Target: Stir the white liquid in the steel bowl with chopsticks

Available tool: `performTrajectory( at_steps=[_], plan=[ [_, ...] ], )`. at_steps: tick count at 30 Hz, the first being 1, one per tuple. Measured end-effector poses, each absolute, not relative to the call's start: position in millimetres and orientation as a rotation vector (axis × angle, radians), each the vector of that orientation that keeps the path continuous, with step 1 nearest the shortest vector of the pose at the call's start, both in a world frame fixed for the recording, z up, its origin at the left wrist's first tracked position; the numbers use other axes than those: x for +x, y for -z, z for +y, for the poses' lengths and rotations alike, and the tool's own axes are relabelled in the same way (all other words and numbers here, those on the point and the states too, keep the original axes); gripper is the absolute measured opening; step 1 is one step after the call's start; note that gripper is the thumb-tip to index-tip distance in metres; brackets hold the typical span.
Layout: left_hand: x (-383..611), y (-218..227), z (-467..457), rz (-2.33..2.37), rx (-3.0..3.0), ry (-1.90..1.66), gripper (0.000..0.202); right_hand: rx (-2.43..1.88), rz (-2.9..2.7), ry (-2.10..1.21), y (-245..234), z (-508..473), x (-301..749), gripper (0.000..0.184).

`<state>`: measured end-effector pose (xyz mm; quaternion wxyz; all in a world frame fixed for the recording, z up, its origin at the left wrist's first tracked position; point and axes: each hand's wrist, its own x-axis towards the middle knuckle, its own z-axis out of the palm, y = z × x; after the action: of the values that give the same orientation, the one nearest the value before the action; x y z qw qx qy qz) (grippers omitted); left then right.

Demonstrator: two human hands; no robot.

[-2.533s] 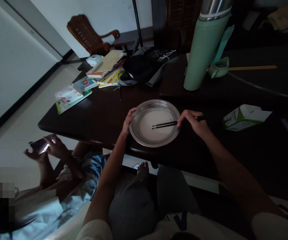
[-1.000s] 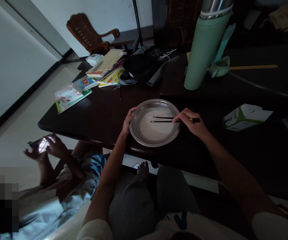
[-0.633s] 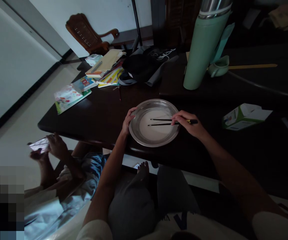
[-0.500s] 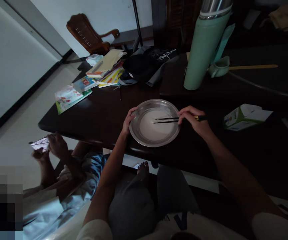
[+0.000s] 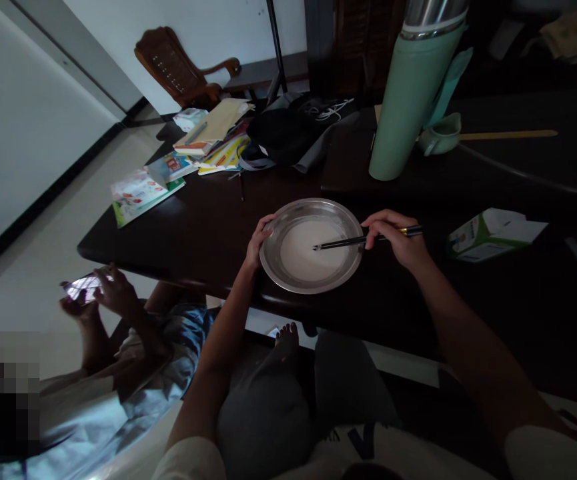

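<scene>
A round metal bowl (image 5: pixel 309 285) stands near the front edge of the dark table, with a pale, milky liquid (image 5: pixel 308 253) inside. My left hand (image 5: pixel 258 241) grips the bowl's left rim, thumb on the inner side and fingers around the outside. Over the right rim, my right hand (image 5: pixel 395 235) is closed on a pair of black chopsticks (image 5: pixel 341 243) with gold bands near the upper end. Their tips lie close together at the liquid, near the bowl's middle; how deep they reach I cannot tell.
A tall green thermos (image 5: pixel 408 100) and a small green cup (image 5: pixel 441 135) stand at the back right. An opened carton (image 5: pixel 493 235) lies to the right. Books (image 5: pixel 218 137) and a black bag (image 5: pixel 288 133) are at the back left. Beside me, another person holds a phone (image 5: pixel 85 287).
The chopstick tips, apart before, have come together. My right hand has shifted slightly right, while my left hand and the bowl hold almost still.
</scene>
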<state>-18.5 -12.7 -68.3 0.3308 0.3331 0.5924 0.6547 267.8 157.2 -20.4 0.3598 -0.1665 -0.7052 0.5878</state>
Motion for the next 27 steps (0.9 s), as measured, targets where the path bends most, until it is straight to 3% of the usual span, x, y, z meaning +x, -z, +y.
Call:
performTrajectory(
  at_steps=[7, 27],
  plan=[
    [-20, 69, -14, 1.56, 0.875, -1.684, 0.042, -0.369, -2.007, -1.521, 19, 145, 261, 0.018],
    [-22, 72, -13, 1.509, 0.919, -1.704, 0.04, -0.405, -1.856, -1.555, 19, 160, 269, 0.016]
  ],
)
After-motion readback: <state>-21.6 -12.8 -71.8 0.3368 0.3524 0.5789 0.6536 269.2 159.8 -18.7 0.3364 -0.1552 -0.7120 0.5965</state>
